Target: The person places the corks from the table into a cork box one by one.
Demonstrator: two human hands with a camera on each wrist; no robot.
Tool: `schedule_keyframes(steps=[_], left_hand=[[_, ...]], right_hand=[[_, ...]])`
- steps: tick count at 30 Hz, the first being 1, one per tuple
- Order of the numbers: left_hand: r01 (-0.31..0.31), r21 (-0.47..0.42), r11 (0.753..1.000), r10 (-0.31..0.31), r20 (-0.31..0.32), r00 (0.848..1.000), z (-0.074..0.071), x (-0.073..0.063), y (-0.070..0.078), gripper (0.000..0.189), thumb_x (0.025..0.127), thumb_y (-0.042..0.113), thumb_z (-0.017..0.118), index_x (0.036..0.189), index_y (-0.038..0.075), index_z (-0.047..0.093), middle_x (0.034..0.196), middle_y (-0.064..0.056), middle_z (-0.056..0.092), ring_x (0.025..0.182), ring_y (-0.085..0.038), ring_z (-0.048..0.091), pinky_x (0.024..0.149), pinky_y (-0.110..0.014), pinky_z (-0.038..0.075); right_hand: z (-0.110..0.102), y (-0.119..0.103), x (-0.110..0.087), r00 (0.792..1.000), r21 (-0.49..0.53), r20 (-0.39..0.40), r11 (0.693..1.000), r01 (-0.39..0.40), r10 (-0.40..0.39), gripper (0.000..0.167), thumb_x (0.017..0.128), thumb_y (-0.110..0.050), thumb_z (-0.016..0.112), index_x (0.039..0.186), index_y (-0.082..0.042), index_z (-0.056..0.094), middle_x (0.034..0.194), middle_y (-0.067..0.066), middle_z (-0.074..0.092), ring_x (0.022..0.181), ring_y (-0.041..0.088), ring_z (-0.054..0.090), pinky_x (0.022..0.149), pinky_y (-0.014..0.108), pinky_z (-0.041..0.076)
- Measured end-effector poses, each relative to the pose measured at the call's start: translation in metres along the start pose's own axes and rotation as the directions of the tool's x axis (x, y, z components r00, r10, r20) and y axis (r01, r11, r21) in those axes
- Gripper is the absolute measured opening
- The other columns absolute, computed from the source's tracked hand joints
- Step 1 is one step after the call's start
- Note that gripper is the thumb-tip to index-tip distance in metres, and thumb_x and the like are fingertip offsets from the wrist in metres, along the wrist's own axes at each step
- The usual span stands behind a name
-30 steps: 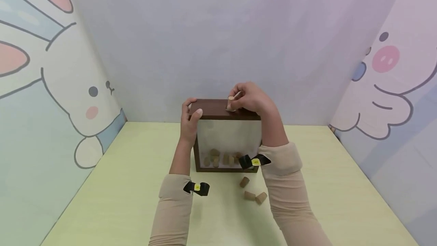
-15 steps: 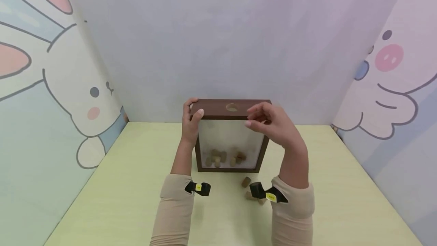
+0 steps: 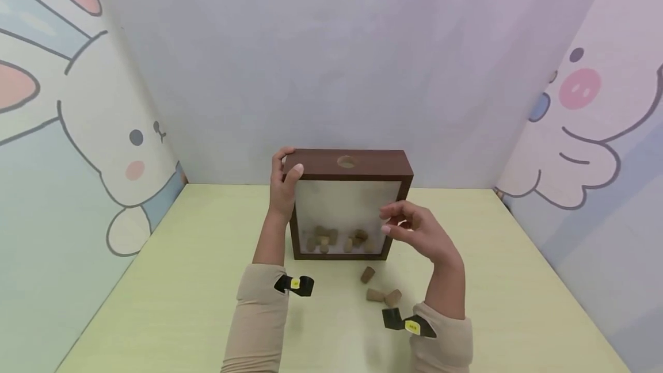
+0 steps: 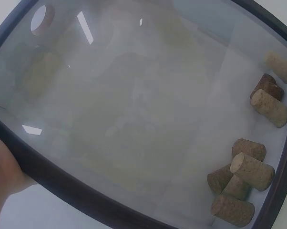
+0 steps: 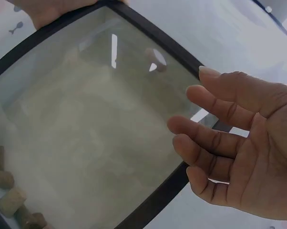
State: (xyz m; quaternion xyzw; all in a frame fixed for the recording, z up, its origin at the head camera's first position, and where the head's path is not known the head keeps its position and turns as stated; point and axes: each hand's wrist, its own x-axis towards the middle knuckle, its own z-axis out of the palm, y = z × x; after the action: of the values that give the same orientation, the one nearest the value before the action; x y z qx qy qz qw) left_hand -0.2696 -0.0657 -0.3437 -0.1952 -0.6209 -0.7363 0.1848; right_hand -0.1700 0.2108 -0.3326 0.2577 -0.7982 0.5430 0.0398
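A dark brown box frame [image 3: 357, 172] with a clear front pane stands upright on the table, a round hole [image 3: 347, 162] in its top. My left hand [image 3: 284, 189] grips its upper left corner, thumb on the top. Several corks lie at the bottom behind the pane, among them a light cork [image 4: 252, 171] on a small heap. My right hand [image 3: 422, 232] hovers in front of the box's right side, holding nothing. Its fingers [image 5: 205, 136] are loosely bent and spread in the right wrist view.
Outside the box, in front of its lower right, lie three loose corks: a darker cork [image 3: 368, 274], a cork on its side [image 3: 375, 295] and another cork [image 3: 393, 297] beside it. The pale green table [image 3: 207, 281] meets a grey back wall [image 3: 331, 62] right behind the box.
My right hand has let go of a cork at the hole, which is out of sight there now, and moved down and right. The left hand keeps its grip on the box.
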Motion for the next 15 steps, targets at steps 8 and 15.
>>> schedule_keyframes(steps=[8, 15], left_hand=[[-0.021, -0.012, 1.000, 0.021, -0.002, 1.000, -0.001, -0.001, 0.003, 0.057, 0.081, 0.034, 0.051, 0.130, 0.008, 0.037, 0.116, -0.005, 0.037, 0.093, -0.019, 0.037, 0.083, -0.037, 0.028], [-0.019, -0.020, 1.000, 0.019, 0.011, 1.000, 0.000, -0.003, 0.003, 0.058, 0.081, 0.034, 0.051, 0.131, 0.008, 0.037, 0.122, -0.004, 0.034, 0.096, -0.019, 0.036, 0.084, -0.038, 0.027]], right_hand=[[0.005, 0.052, -0.012, 0.975, 0.051, 0.170, 0.987, -0.154, 0.144, 0.031, 0.088, -0.008, 0.061, 0.116, 0.007, 0.057, 0.111, 0.026, 0.055, 0.094, 0.027, 0.055, 0.077, 0.032, 0.047], [0.017, 0.084, -0.023, 0.939, 0.055, 0.272, 0.971, -0.233, 0.210, 0.032, 0.087, -0.008, 0.063, 0.115, 0.007, 0.058, 0.108, 0.026, 0.056, 0.095, 0.030, 0.055, 0.078, 0.031, 0.047]])
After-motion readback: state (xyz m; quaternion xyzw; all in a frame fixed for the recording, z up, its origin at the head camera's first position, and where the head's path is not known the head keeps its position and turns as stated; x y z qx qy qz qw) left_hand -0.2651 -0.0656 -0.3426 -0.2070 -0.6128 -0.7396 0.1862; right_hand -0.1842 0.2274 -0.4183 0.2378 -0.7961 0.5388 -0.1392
